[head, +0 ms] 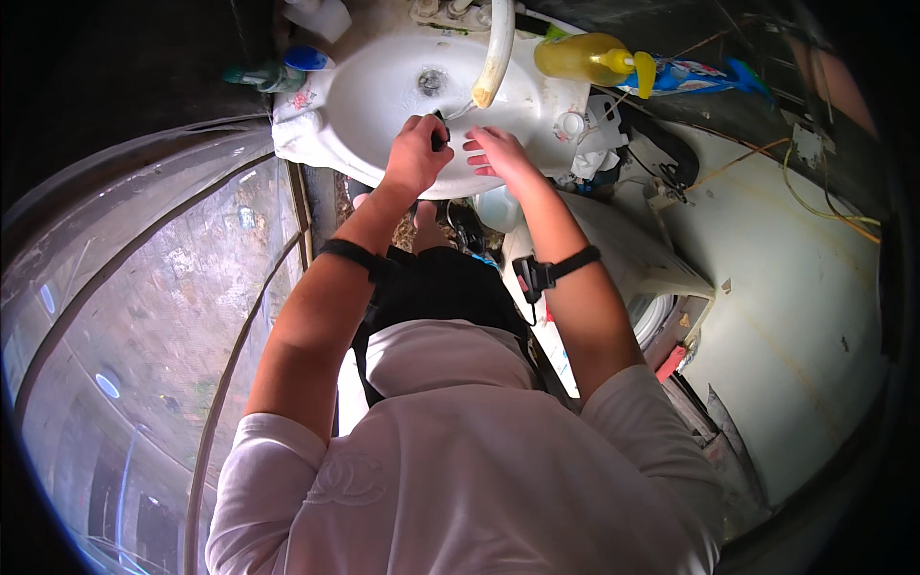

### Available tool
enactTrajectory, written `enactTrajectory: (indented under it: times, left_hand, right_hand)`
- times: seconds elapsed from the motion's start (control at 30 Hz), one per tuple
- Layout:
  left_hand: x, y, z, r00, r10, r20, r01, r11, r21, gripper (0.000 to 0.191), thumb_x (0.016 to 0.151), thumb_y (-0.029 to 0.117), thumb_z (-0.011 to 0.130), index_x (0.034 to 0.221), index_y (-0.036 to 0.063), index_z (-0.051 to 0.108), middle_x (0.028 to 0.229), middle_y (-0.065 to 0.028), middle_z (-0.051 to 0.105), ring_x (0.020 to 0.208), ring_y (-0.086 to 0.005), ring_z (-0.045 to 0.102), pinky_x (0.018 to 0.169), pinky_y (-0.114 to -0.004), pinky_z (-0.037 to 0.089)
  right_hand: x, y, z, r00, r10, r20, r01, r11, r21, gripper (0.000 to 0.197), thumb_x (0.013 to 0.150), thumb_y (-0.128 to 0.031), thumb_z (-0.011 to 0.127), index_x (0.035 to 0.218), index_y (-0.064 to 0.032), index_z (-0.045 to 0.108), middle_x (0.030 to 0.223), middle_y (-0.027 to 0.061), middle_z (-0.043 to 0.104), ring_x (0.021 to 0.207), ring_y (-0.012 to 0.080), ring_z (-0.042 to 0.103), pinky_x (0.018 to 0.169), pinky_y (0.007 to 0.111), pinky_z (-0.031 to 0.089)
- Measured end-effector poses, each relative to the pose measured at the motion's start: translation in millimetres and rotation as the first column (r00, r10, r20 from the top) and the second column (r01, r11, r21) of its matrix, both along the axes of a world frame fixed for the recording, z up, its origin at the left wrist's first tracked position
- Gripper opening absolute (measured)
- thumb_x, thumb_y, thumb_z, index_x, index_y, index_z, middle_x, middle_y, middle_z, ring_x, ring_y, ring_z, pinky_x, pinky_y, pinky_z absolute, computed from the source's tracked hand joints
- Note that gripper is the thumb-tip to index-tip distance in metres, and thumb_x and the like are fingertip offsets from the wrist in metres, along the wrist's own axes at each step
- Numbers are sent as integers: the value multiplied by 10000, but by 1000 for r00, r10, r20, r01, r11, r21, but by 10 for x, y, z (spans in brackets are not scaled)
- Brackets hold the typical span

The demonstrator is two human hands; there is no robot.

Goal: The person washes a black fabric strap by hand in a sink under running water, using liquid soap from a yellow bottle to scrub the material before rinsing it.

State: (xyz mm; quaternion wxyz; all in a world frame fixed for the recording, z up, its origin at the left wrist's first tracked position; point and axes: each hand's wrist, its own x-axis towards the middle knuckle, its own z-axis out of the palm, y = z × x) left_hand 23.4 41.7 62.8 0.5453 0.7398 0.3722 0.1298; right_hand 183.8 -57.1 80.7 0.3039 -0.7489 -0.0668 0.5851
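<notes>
Both of my hands are over the near part of a white ceramic washbasin (359,108). My left hand (419,151) is closed around a small dark object (438,129), mostly hidden by the fingers; what it is I cannot tell. To its right, my right hand (497,154) has its fingers spread and holds nothing. A pale curved spout (496,57) reaches over the basin, and a thin stream of water (461,111) shows between its tip and my left hand. Beyond lies the drain (431,83).
A yellow pump bottle (586,59) lies at the basin's right rim, near a blue plastic packet (675,75). A green glass bottle (277,79) and a blue-topped item (307,58) are at the left rim. A white cap (571,126) sits on the right corner.
</notes>
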Motion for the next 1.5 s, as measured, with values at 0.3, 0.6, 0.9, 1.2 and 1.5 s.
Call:
enactTrajectory:
  times: [0.3,0.6,0.9,1.2,1.5]
  left_hand:
    - [-118,-93,-326,908,-415,53,367,851,377,295,769,-53,633,1040,64,642,1107,-110,620,1004,-327,638,848,-394,551]
    - [-232,-103,-615,710,-450,-541,669,669,323,538,934,426,595,1294,27,576,1347,-162,555,1269,-308,531,1042,-394,454]
    - [-184,-244,-595,631,-457,-627,741,594,312,827,781,264,654,1483,-45,343,1566,-206,356,1477,-293,319,1232,-378,226]
    - [-240,-175,-583,608,-463,-645,753,595,283,798,825,312,617,1497,-20,344,1587,-183,337,1485,-275,314,1226,-362,243]
    - [-227,-223,-566,586,-459,-668,762,592,261,807,831,313,601,1520,0,321,1602,-161,321,1489,-257,308,1221,-349,248]
  right_hand:
    - [195,171,-1968,862,410,297,-416,908,-45,281,854,-242,767,979,-21,646,886,79,686,734,190,617,699,360,511]
    - [191,459,-986,553,509,660,-481,841,-246,364,962,-381,516,1167,-85,572,1085,236,681,1052,431,640,906,483,515]
    - [238,355,-1695,162,763,625,-640,564,-523,329,920,-426,552,985,-136,692,929,142,716,825,327,690,711,446,538]
    - [294,496,-1395,184,776,603,-705,532,-470,256,914,-330,575,1004,-139,720,947,90,733,879,259,702,756,402,548]
    - [252,419,-1395,378,628,680,-556,741,-376,322,900,-355,578,937,-61,706,865,136,714,893,299,701,791,442,538]
